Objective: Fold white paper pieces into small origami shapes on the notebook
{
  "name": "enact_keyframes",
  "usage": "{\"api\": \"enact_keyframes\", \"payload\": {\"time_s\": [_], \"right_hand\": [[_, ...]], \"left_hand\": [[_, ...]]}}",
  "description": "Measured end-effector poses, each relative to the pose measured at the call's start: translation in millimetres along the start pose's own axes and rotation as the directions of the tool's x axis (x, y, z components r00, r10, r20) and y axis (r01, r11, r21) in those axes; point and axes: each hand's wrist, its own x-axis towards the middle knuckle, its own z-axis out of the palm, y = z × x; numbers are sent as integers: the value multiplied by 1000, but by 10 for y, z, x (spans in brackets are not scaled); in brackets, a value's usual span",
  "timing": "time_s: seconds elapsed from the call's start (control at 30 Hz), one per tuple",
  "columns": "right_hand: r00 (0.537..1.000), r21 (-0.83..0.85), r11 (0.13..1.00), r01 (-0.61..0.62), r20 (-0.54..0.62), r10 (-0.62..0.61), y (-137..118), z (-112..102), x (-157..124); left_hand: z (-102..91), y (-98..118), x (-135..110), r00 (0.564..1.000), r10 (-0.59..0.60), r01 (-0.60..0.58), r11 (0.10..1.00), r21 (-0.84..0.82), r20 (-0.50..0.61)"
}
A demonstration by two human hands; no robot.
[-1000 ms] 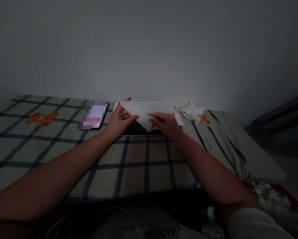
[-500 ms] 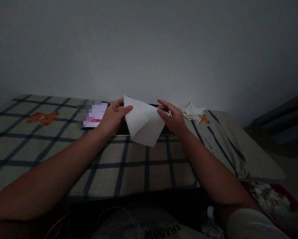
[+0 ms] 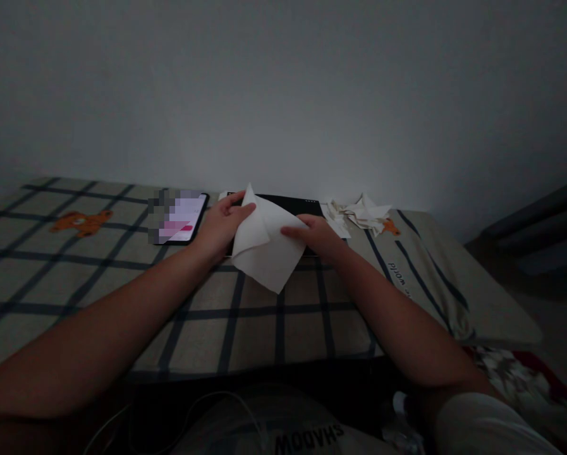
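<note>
A thin white sheet of paper [image 3: 276, 259], partly folded over, hangs between my two hands. My left hand [image 3: 226, 218] pinches its upper left side, thumb on top. On the right edge, my right hand [image 3: 314, 234] grips it between thumb and fingers. Behind and below the paper lies a flat black object [image 3: 302, 207] with a pale edge, largely covered by the sheet and my hands. Just left of my left hand rests a phone [image 3: 191, 218] with a lit, partly blurred screen.
Crumpled white paper pieces [image 3: 366, 212] lie right of the black object. A checked cloth [image 3: 259, 328] with orange bear patterns covers the table, against a grey wall [image 3: 283, 95]. Below the front edge, a white cable [image 3: 226, 396] runs across my lap.
My right hand has shifted left and down along the paper. The sheet hangs a little lower, and more of the black object and the white scraps shows.
</note>
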Motion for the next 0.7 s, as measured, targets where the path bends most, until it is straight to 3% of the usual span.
{"api": "enact_keyframes", "payload": {"time_s": [0.13,0.23,0.4,0.7], "right_hand": [[997,65,998,-1,-75,6,70,-4,37],[994,85,996,2,-109,7,132,-22,73],[996,107,994,-37,-71,45,155,-26,88],[983,69,990,-123,145,112,44,-65,14]], "left_hand": [[13,-20,23,965,-194,213,972,-98,175],[12,-33,25,934,-297,332,927,-176,200],[4,-24,2,950,-249,284,938,-197,187],[-9,-69,-31,964,-222,234,970,-72,145]]}}
